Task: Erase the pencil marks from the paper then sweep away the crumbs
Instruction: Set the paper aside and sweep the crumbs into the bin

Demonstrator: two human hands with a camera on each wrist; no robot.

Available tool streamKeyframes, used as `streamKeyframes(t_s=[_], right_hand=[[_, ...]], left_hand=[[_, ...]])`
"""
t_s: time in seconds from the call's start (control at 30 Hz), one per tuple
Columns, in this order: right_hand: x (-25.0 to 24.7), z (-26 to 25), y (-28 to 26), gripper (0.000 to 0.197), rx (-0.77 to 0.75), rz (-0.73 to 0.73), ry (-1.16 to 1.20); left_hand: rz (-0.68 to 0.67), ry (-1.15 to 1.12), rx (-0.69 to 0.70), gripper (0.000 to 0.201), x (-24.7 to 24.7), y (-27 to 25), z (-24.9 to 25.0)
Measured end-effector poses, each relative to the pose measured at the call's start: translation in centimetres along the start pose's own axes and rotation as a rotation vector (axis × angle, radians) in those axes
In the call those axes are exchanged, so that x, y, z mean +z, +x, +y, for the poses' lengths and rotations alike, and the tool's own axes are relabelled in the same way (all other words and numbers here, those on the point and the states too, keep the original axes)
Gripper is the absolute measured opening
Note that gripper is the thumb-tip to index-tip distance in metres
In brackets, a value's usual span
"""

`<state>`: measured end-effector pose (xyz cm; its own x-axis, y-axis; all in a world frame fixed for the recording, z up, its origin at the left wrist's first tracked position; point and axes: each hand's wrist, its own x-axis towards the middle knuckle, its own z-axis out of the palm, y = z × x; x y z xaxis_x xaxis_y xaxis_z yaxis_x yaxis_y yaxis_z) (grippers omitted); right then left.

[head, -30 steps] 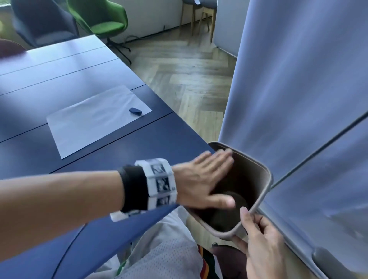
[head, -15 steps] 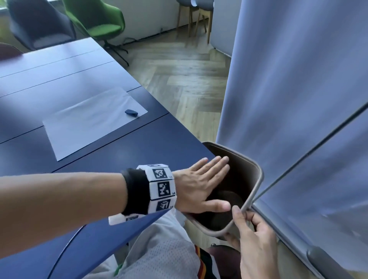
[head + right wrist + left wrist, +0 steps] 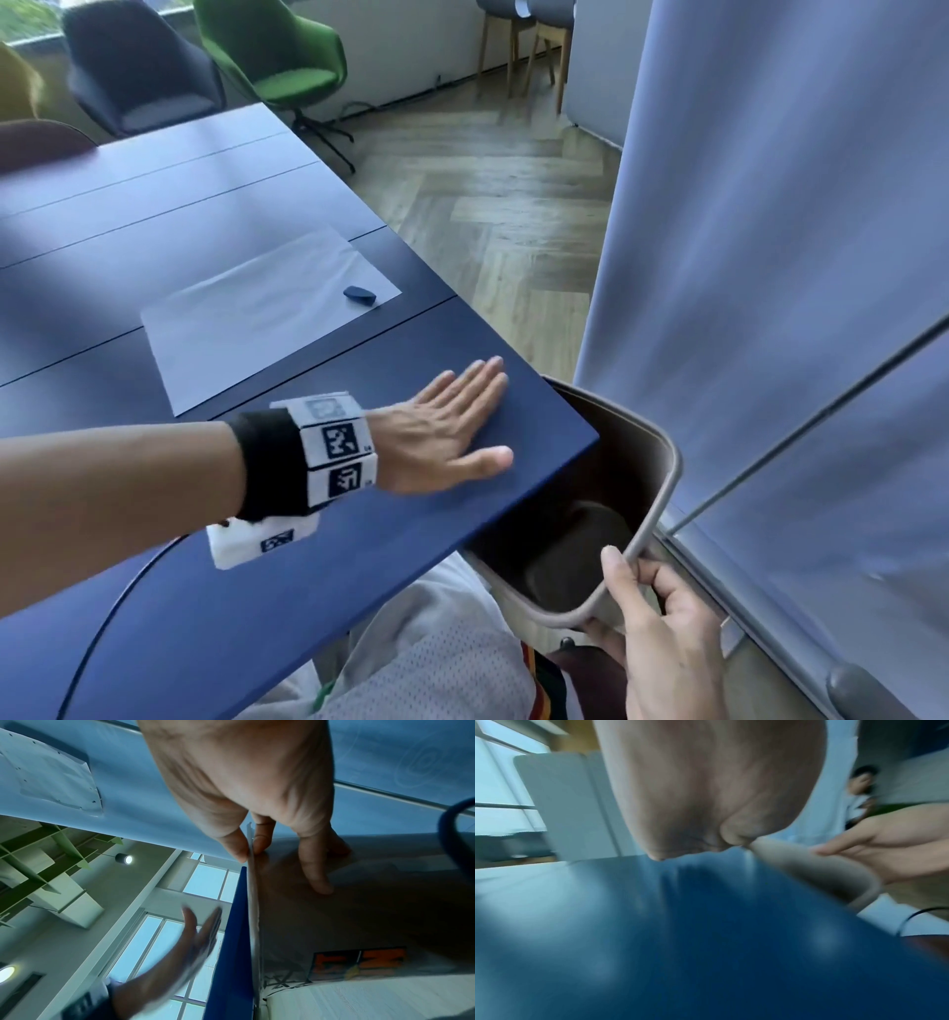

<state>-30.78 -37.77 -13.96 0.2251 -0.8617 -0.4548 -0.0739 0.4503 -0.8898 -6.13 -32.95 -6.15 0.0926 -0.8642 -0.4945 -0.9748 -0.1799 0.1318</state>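
Note:
A white sheet of paper [image 3: 257, 316] lies on the dark blue table [image 3: 154, 591], with a small dark eraser [image 3: 359, 295] near its right corner. My left hand [image 3: 447, 431] lies flat, fingers straight, on the table's corner close to the edge. Just past that edge a grey-brown waste bin [image 3: 662, 483] is held tilted below the tabletop. My right hand [image 3: 662, 632] grips the bin's near rim, thumb on the inside and fingers outside, as the right wrist view shows at the rim [image 3: 253, 882]. No crumbs are visible at this size.
A tall grey-blue partition [image 3: 770, 257] stands right behind the bin. Herringbone wood floor [image 3: 488, 205] lies beyond the table edge. Green [image 3: 277, 56] and dark grey [image 3: 138, 72] chairs stand at the far end. My lap in pale clothing [image 3: 436, 663] is below the table.
My left hand has drawn back from over the bin's mouth onto the table corner. The bin stays held at the edge by my right hand.

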Motion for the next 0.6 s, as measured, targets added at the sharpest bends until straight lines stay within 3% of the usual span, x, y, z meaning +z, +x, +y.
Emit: streamKeyframes(t_s=[0.1, 0.2, 0.33, 0.43, 0.53, 0.6], right_hand=[[-0.1, 0.1, 0.1, 0.027, 0.011, -0.003, -0.006], [0.1, -0.1, 0.1, 0.027, 0.023, -0.027, -0.019], [0.2, -0.4, 0.0, 0.027, 0.027, -0.034, -0.018], [0.4, -0.4, 0.0, 0.026, 0.074, -0.037, 0.004], [0.4, -0.4, -0.3, 0.02, 0.112, -0.047, 0.009], [0.2, -0.5, -0.4, 0.024, 0.091, -0.052, -0.007]], left_hand=[[0.01, -0.059, -0.358, 0.127, 0.1, -1.8, -6.4], [-0.011, -0.076, -0.44, 0.134, 0.0, -1.5, -8.0], [0.023, -0.03, -0.244, 0.112, -0.8, 3.2, -2.2], [0.034, 0.063, 0.04, 0.106, -0.3, 5.5, 4.6], [0.0, 0.096, 0.309, 0.091, 0.9, 4.5, 9.3], [0.036, -0.018, 0.264, 0.086, 0.9, 2.7, 8.6]])
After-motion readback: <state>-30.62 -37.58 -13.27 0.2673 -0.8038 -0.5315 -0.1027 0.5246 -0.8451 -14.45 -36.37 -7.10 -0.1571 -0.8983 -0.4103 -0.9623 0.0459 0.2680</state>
